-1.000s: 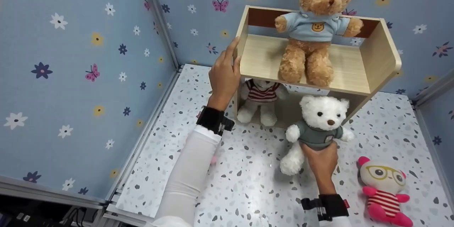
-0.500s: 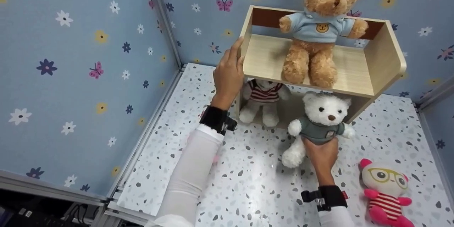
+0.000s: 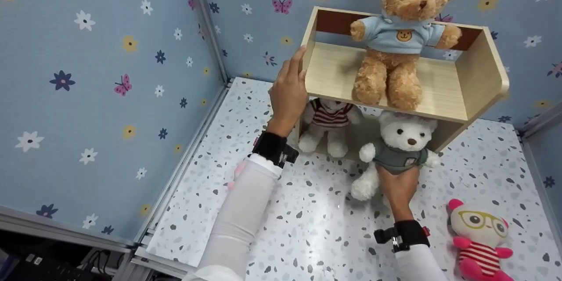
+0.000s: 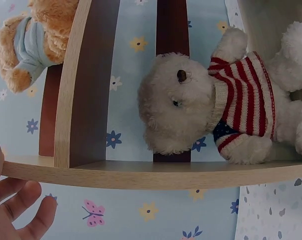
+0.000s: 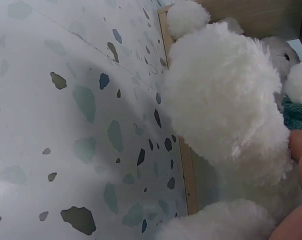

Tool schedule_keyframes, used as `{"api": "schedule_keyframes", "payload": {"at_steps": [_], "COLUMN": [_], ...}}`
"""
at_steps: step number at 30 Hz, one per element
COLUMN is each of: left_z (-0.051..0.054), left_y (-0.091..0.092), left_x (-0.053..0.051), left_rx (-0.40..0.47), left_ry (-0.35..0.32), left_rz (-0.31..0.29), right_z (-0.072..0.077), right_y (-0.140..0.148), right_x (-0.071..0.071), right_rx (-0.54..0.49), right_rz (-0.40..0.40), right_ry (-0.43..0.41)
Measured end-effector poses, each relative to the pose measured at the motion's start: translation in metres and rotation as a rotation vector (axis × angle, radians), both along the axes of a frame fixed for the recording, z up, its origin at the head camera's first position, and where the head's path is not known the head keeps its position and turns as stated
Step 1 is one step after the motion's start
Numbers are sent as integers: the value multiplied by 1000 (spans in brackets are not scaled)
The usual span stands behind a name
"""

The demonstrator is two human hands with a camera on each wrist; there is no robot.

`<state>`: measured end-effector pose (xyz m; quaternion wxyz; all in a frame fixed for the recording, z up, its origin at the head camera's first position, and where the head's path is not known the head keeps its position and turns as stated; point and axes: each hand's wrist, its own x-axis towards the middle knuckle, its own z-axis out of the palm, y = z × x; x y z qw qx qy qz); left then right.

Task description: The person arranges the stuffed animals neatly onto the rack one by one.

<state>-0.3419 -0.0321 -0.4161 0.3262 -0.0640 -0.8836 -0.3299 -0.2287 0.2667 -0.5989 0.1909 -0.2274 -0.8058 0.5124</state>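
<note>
White teddy bear [image 3: 406,134]: we locate it in front of the right part of the lower compartment [image 3: 366,132] of the wooden shelf unit [image 3: 439,83], head uppermost, dressed in a green shirt [image 3: 397,158]. The top of its head lies at the front edge of the upper board. Its face points outward and one leg hangs toward 7 o'clock; whether the foot touches the floor, we cannot tell.

Right hand [image 3: 399,186]: we observe it clamped on the bear's lower body, at the shirt hem, with the forearm extending toward 6 o'clock.

Taking the white teddy bear as dial centre in the head view, we list the surrounding items:

- Left hand [image 3: 287,94], 10 o'clock: we see its fingers extended along the left side panel [image 3: 310,39], touching it without a closed grip.
- Striped-sweater bear [image 3: 331,118], between 9 and 10 o'clock: seated in the lower compartment beside that panel.
- Brown bear [image 3: 397,48], 12 o'clock: seated on the upper board in a blue top.
- Glasses doll [image 3: 479,248], between 4 and 5 o'clock: lying on the speckled floor [image 3: 307,210].
- Pink item [image 3: 239,170], between 8 and 9 o'clock: we find it mostly hidden by the left sleeve [image 3: 246,197].
</note>
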Motion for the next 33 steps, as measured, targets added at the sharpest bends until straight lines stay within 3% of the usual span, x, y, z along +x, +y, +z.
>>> {"api": "schedule_keyframes", "payload": {"at_steps": [3, 10, 16, 21, 33], "left_z": [1, 1, 0, 0, 1], "left_y": [2, 6, 5, 5, 6], "left_x": [0, -2, -3, -3, -1], "left_rx": [4, 13, 5, 2, 11], "left_ry": [-11, -36, -40, -35, -36], "left_rz": [-5, -7, 12, 17, 12], "right_z": [-1, -4, -6, -3, -9], "right_y": [1, 4, 7, 8, 10], "right_x": [-6, -18, -29, -34, -47], "right_rx": [-21, 2, -9, 37, 95], "right_rz": [20, 4, 47, 7, -33], "right_ry": [83, 27, 77, -7, -49]}}
